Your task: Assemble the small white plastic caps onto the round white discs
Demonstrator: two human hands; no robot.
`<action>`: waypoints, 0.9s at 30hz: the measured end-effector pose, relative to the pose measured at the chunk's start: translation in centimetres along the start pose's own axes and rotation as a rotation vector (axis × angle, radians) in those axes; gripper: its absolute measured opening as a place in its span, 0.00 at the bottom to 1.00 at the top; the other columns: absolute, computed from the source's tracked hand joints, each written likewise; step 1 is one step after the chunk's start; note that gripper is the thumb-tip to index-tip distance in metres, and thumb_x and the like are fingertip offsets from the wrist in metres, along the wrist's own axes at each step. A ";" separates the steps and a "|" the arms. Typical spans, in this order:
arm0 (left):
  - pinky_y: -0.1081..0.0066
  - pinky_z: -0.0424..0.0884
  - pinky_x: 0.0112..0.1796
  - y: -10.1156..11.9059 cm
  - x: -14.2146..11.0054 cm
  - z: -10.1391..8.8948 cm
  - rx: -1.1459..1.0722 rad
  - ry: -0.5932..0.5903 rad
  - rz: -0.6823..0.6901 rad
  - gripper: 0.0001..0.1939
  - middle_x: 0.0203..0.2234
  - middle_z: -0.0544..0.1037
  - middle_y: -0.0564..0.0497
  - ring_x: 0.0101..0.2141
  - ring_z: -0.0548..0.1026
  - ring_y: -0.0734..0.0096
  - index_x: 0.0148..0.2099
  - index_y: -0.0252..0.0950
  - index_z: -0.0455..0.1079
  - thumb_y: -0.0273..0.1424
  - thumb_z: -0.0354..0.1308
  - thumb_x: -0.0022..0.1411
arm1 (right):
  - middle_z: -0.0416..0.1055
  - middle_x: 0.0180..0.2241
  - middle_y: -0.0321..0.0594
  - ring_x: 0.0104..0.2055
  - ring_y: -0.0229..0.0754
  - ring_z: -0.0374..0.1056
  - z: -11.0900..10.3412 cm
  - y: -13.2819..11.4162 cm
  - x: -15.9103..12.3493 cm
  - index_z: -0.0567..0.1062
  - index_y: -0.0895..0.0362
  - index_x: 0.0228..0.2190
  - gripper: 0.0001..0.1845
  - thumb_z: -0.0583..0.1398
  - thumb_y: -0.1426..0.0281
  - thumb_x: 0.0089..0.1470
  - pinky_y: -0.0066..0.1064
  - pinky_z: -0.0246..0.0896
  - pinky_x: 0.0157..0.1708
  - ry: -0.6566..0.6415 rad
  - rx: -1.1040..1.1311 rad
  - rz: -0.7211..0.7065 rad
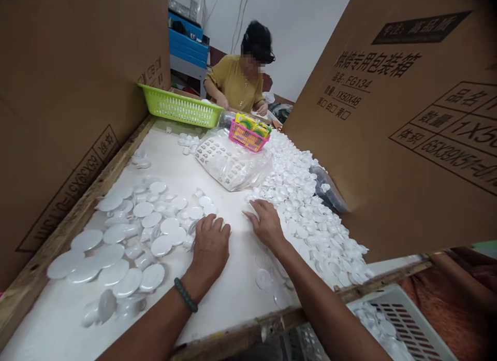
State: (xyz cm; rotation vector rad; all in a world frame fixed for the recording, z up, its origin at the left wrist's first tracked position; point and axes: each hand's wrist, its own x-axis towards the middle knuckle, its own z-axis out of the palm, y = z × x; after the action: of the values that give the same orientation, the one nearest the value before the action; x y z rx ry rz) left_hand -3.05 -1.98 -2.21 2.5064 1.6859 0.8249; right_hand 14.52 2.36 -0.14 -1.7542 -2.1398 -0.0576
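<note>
My left hand (212, 242), palm down with a dark beaded bracelet on the wrist, rests at the right edge of a loose group of white plastic disc-topped pieces (170, 226). Its fingers are bent but slightly apart; the fingertips are partly hidden, and nothing shows held in them. To the right, my right hand (267, 224) is open, thumb apart from the fingers. Its fingertips are by the near-left edge of a dense heap of small white plastic pieces (303, 205). Clear thin discs (264, 279) lie beneath my right forearm.
Tall cardboard boxes (388, 143) wall the right and left sides. A clear plastic bag (229, 164), a pink basket (248, 137) of yellow packs and a green basket (182, 110) stand farther back. Opposite sits a person (236, 81). A white crate (404, 314) stands below the wooden edge.
</note>
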 end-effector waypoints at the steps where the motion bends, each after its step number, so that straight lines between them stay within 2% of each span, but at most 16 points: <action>1: 0.55 0.58 0.48 -0.1 0.0 0.1 0.016 0.000 -0.021 0.08 0.34 0.72 0.45 0.48 0.63 0.53 0.33 0.34 0.68 0.22 0.49 0.58 | 0.64 0.49 0.48 0.50 0.49 0.58 0.3 0.3 1.0 0.69 0.55 0.48 0.22 0.53 0.57 0.56 0.42 0.56 0.47 -0.026 -0.048 -0.005; 5: 0.56 0.56 0.49 -0.3 0.0 0.2 0.047 0.005 -0.043 0.09 0.34 0.72 0.45 0.47 0.64 0.55 0.35 0.34 0.69 0.19 0.49 0.56 | 0.57 0.55 0.50 0.56 0.55 0.51 1.7 1.8 3.6 0.64 0.54 0.52 0.32 0.53 0.49 0.51 0.48 0.51 0.50 -0.065 -0.167 0.023; 7: 0.56 0.56 0.49 -0.4 0.0 0.2 0.054 0.010 -0.060 0.10 0.34 0.72 0.45 0.47 0.64 0.56 0.35 0.34 0.69 0.18 0.48 0.56 | 0.57 0.55 0.50 0.56 0.55 0.51 2.1 2.4 3.8 0.66 0.55 0.50 0.30 0.54 0.50 0.52 0.48 0.51 0.50 -0.046 -0.194 0.030; 11: 0.54 0.54 0.50 -0.4 0.1 0.1 0.062 0.034 -0.125 0.13 0.35 0.72 0.44 0.46 0.64 0.56 0.35 0.34 0.69 0.16 0.46 0.56 | 0.60 0.51 0.50 0.52 0.52 0.56 1.9 3.2 2.0 0.72 0.56 0.40 0.19 0.53 0.55 0.55 0.44 0.54 0.48 -0.037 -0.208 -0.013; 15: 0.52 0.53 0.50 -0.3 0.2 0.0 0.056 0.061 -0.158 0.12 0.35 0.72 0.44 0.45 0.65 0.56 0.35 0.34 0.69 0.17 0.47 0.56 | 0.61 0.49 0.47 0.47 0.48 0.61 1.1 3.5 -0.2 0.71 0.54 0.41 0.17 0.54 0.57 0.55 0.41 0.55 0.46 -0.032 -0.136 -0.022; 17: 0.52 0.54 0.50 -0.2 0.2 0.0 0.048 0.085 -0.141 0.10 0.37 0.72 0.44 0.45 0.65 0.56 0.35 0.34 0.69 0.19 0.48 0.57 | 0.63 0.48 0.46 0.47 0.47 0.61 0.7 3.7 -0.4 0.70 0.53 0.43 0.18 0.53 0.57 0.56 0.40 0.55 0.47 0.004 -0.093 -0.003; 20: 0.52 0.58 0.47 0.0 0.2 -0.2 0.022 0.131 -0.087 0.07 0.39 0.71 0.43 0.44 0.64 0.55 0.36 0.34 0.68 0.23 0.49 0.59 | 0.64 0.45 0.46 0.47 0.46 0.61 0.0 4.1 1.0 0.69 0.54 0.45 0.19 0.51 0.57 0.57 0.40 0.56 0.46 0.099 -0.063 0.041; 23: 0.58 0.63 0.41 0.1 0.2 -0.1 -0.052 0.135 0.019 0.06 0.37 0.71 0.44 0.42 0.64 0.58 0.35 0.34 0.67 0.25 0.48 0.61 | 0.64 0.46 0.47 0.48 0.48 0.59 -0.5 5.0 3.8 0.69 0.54 0.47 0.20 0.51 0.58 0.57 0.41 0.54 0.47 0.162 -0.113 0.078; 27: 0.66 0.66 0.35 0.4 0.1 0.2 -0.164 0.016 0.133 0.08 0.31 0.70 0.46 0.35 0.65 0.65 0.34 0.34 0.65 0.25 0.45 0.63 | 0.57 0.54 0.49 0.55 0.54 0.51 -0.2 6.6 6.6 0.65 0.52 0.51 0.24 0.53 0.56 0.55 0.47 0.52 0.48 0.085 -0.225 0.119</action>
State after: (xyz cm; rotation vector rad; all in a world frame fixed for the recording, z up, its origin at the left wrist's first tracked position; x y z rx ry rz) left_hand -2.59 -2.01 -2.22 2.5268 1.4039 0.9534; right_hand 19.88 10.02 0.77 -1.9620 -2.0304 -0.3474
